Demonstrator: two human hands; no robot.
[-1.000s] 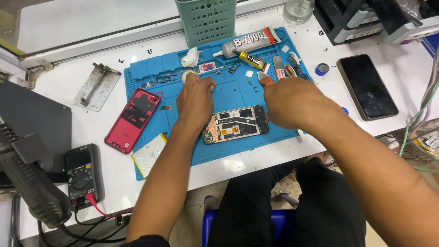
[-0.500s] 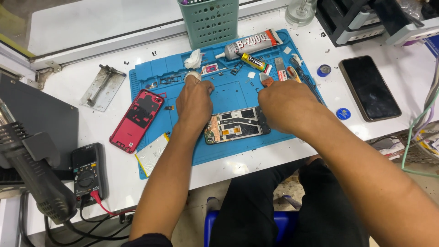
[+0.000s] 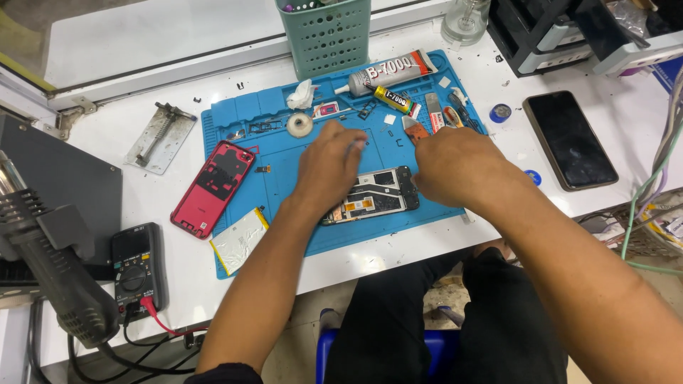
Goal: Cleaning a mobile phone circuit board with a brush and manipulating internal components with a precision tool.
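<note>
An opened black phone (image 3: 380, 197) with its boards exposed lies on the blue work mat (image 3: 284, 181). My left hand (image 3: 329, 167) lies over the phone's left end. Its fingers are curled just beyond the phone's far edge, pinching what looks like a small pale piece. A white tape roll (image 3: 299, 125) sits just left of those fingers. My right hand (image 3: 455, 167) hovers over the phone's right end with its fingers curled under and hidden. An orange-handled tool (image 3: 415, 129) lies just past its knuckles.
A red back cover (image 3: 213, 186) and a flat battery (image 3: 240, 240) lie on the mat's left. Glue tubes (image 3: 390, 71) and a green basket (image 3: 326, 32) stand behind. A black phone (image 3: 569, 139) is at right; multimeter (image 3: 135, 267), hot-air gun (image 3: 50, 270) and metal plate (image 3: 162, 136) at left.
My left hand has drawn back from the tape roll toward the phone, so the roll now shows. My right hand has stayed near the orange-handled tool.
</note>
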